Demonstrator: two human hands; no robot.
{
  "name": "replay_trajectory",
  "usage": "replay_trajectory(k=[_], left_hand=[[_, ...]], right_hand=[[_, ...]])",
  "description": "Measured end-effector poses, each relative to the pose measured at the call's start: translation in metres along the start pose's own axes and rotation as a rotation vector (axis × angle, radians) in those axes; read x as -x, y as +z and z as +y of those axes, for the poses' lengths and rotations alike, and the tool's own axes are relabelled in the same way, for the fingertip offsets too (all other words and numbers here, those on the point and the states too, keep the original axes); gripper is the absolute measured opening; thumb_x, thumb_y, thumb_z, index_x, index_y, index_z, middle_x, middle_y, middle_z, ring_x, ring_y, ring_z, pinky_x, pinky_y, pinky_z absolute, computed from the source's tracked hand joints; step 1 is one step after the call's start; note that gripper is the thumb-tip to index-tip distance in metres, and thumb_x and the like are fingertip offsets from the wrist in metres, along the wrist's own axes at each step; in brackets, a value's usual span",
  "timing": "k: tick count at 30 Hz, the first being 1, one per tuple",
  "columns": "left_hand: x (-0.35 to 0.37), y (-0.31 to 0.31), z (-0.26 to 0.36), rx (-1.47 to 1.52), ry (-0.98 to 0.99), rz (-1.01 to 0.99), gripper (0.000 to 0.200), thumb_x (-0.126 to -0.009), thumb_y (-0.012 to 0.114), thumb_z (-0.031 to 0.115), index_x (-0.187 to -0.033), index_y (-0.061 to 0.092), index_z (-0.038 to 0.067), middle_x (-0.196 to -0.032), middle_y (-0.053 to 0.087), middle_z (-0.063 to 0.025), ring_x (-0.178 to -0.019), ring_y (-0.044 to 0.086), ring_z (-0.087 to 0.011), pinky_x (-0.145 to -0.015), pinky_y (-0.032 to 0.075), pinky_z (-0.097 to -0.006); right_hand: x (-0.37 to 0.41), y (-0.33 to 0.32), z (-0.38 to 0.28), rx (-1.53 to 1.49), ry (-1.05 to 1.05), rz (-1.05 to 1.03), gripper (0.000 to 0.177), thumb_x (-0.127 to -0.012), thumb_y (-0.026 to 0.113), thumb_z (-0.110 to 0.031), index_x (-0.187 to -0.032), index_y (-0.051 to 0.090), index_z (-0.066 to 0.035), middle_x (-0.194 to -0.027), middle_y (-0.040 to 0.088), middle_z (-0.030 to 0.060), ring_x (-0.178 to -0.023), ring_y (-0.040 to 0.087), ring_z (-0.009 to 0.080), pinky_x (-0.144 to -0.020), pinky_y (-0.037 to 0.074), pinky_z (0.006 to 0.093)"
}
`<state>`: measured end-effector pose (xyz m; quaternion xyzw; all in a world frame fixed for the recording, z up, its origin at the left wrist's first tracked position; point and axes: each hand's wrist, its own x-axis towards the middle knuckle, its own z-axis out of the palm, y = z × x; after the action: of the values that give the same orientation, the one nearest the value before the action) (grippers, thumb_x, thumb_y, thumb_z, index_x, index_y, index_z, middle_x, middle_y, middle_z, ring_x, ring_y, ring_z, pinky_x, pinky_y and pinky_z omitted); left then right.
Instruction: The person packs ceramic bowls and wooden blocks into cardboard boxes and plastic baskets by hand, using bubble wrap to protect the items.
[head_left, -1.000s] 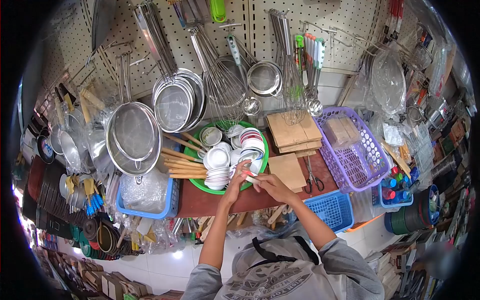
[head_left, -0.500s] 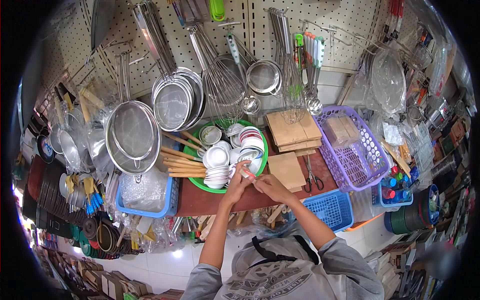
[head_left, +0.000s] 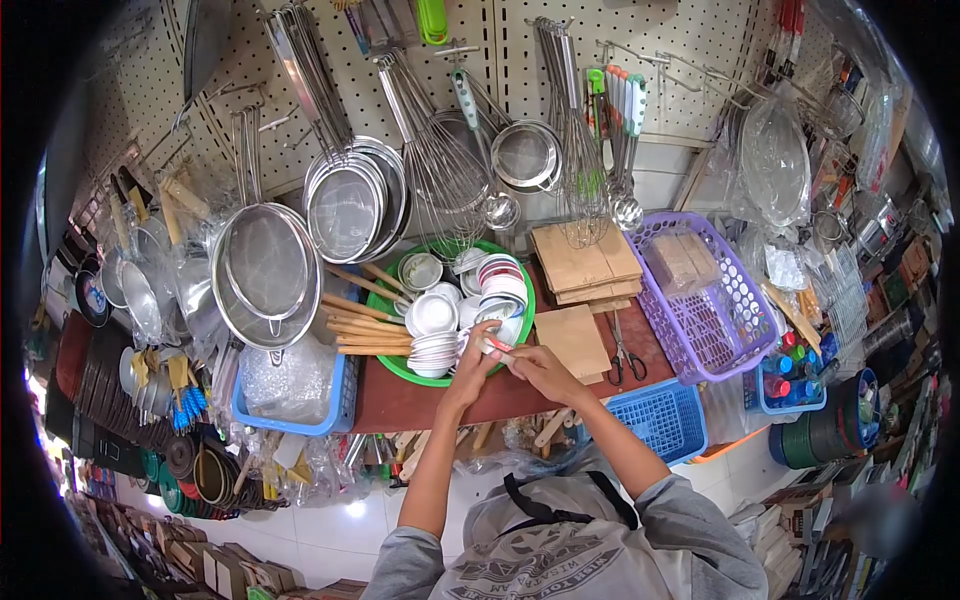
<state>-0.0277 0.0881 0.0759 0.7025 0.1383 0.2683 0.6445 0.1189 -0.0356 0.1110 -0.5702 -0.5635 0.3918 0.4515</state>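
Note:
Between my two hands, over the front rim of the green basin (head_left: 388, 372), is a small white item with a red patch (head_left: 494, 345); its kind I cannot make out. My left hand (head_left: 474, 368) is closed around it from the left. From the right, my right hand (head_left: 545, 372) pinches at its near end, fingers pressed together. Inside the basin, right behind my hands, are stacked small white bowls (head_left: 433, 354), red-rimmed bowls (head_left: 500, 270) and a white cup (head_left: 433, 313). Wooden-handled utensils (head_left: 372, 338) stick out over its left side.
Brown paper bags (head_left: 588, 262), a flat brown sheet (head_left: 572, 342) and scissors (head_left: 626, 350) lie right of the basin. A purple basket (head_left: 735, 355) and a blue basket (head_left: 660, 418) stand farther right. Strainers (head_left: 345, 212) and whisks (head_left: 440, 170) hang above the table.
My hands have shifted only slightly around the small item, which is turned a little between them. Everything else stays in place.

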Motion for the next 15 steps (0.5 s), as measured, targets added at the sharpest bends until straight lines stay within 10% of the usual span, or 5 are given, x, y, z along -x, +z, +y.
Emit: replay_trajectory(k=[15], left_hand=[[0.004, -0.002, 0.001, 0.159, -0.073, 0.001, 0.048, -0.099, 0.041, 0.043, -0.134, 0.045, 0.011, -0.106, 0.055, -0.0036, -0.097, 0.048, -0.0141, -0.091, 0.037, -0.0285]], right_hand=[[0.003, 0.004, -0.007, -0.069, -0.069, 0.009, 0.025, -0.093, 0.042, -0.018, -0.076, 0.054, -0.003, -0.078, 0.051, 0.0033, -0.072, 0.044, 0.0136, -0.07, 0.036, 0.0292]])
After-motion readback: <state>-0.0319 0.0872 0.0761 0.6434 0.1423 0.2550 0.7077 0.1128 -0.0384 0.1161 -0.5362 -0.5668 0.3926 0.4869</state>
